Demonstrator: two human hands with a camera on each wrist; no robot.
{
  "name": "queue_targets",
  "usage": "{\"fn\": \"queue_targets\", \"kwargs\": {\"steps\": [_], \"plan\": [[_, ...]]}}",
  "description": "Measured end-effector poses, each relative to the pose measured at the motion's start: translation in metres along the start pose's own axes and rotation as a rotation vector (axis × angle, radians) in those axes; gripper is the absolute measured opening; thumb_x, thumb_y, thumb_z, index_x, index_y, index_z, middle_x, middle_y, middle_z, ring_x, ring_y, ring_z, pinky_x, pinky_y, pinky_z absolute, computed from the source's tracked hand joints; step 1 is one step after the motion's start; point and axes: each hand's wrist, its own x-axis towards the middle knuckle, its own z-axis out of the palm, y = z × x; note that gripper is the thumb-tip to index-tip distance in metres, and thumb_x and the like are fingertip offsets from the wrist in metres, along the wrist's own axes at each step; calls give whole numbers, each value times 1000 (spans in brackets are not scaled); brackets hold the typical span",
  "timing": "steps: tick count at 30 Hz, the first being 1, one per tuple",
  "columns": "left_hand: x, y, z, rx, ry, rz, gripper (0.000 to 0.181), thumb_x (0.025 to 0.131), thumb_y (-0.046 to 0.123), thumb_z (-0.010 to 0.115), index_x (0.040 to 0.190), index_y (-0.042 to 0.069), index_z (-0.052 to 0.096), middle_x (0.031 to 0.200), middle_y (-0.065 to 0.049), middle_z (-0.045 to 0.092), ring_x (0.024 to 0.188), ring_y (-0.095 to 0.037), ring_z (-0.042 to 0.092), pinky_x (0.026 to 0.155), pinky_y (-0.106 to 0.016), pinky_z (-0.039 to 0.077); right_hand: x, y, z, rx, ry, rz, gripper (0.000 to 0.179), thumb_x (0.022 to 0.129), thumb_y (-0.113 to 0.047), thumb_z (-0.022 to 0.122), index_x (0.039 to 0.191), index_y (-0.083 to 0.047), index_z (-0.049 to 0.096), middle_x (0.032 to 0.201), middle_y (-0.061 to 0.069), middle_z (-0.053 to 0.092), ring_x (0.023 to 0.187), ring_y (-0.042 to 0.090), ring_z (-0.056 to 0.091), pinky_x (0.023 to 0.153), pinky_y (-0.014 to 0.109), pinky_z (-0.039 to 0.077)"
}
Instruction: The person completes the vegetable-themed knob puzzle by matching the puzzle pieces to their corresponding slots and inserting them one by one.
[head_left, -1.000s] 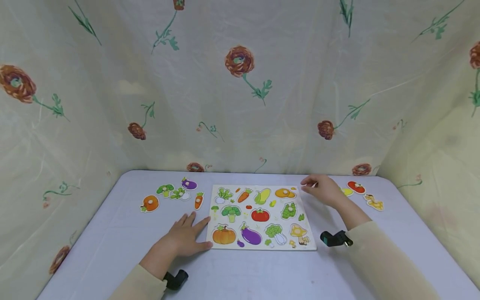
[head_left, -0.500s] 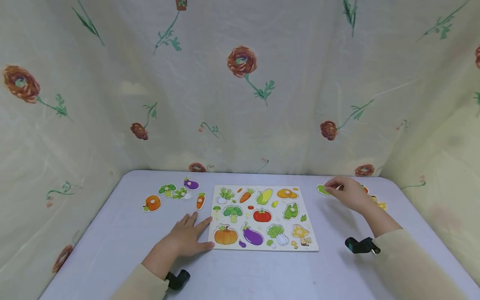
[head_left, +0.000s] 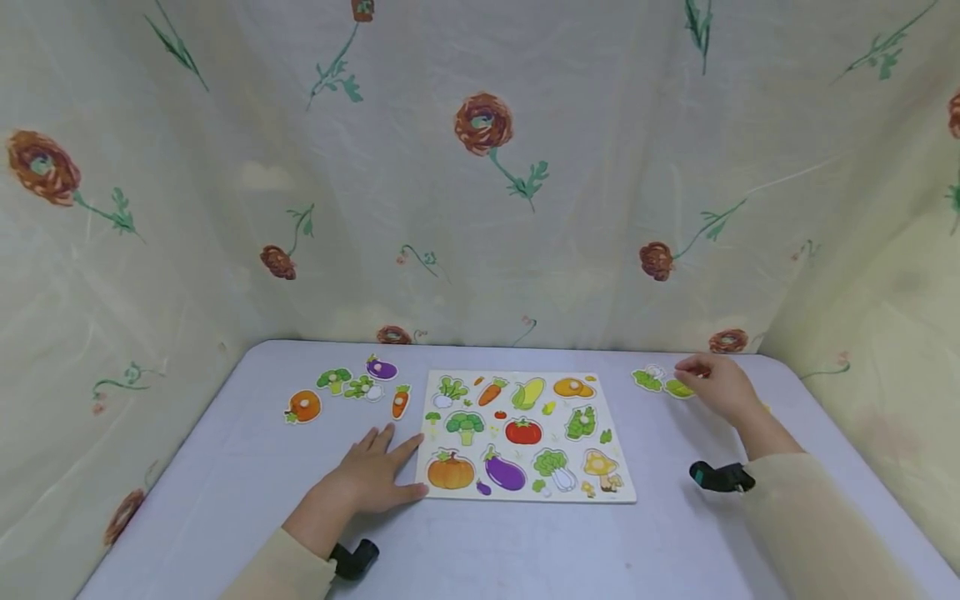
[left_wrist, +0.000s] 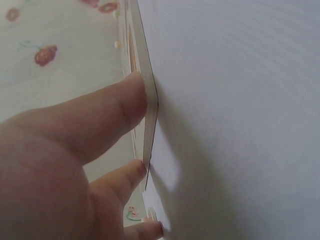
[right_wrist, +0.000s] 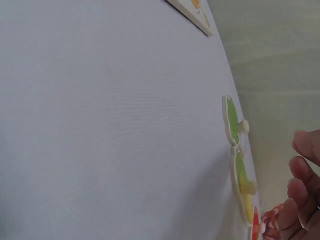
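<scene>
So the puzzle board [head_left: 552, 432] is lying flat in the middle of the white table [head_left: 510, 558], and it's basically a tray of vegetable-shaped spots. Most of those show just a picture, but the potato [head_left: 574, 387] and the asparagus [head_left: 581, 422] have a pale dot that looks like a knob, so I think those two have pieces sitting in them. Left hand [head_left: 375, 475] has its fingers spread wide, thumb and index touching the board's left edge, not wrapped around anything. Beyond it are the loose pumpkin [head_left: 303, 407], broccoli [head_left: 333, 380], eggplant [head_left: 382, 368], radish [head_left: 363, 387] and carrot [head_left: 401, 402] pieces. Right hand [head_left: 716, 387] is up over the other pile, fingers loosely bent with a narrow gap to the thumb, nothing visible in it. Near it there's a leafy green piece [head_left: 647, 380], a yellow-green one [head_left: 679, 389] and a knobbed red one [right_wrist: 255, 222], partly cut off in the right wrist view.
</scene>
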Motion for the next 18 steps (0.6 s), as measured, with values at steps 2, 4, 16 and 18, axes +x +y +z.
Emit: {"fn": "queue_targets", "kwargs": {"steps": [2,4,16,18], "plan": [[0,0,0,-1,0,2,80,89,58,66,156,24,39,163,-23,21,149,-48,14,117,-63,17,2,4,3,11,3,28,30,100,-18,60,115,8,64,107,26,64,92,35,57,71,36,50],[1,-1,0,2,1,7,80,89,58,66,156,25,38,163,-23,21,149,-48,15,117,-63,17,3,8,5,22,-3,74,32,101,-18,58,118,9,62,113,29,61,97,39,56,76,42,51],[1,-2,0,0,-11,3,81,89,59,66,156,25,37,163,-23,20,149,-47,14,118,-63,17,12,28,18,43,-21,241,36,101,-21,56,123,7,58,110,26,59,96,37,53,80,45,46],[2,-2,1,3,-10,3,81,89,59,66,156,26,37,163,-22,20,149,-47,14,118,-63,17,12,31,19,37,-14,245,36,100,-21,56,122,7,59,110,26,59,97,37,53,81,46,45]]}}
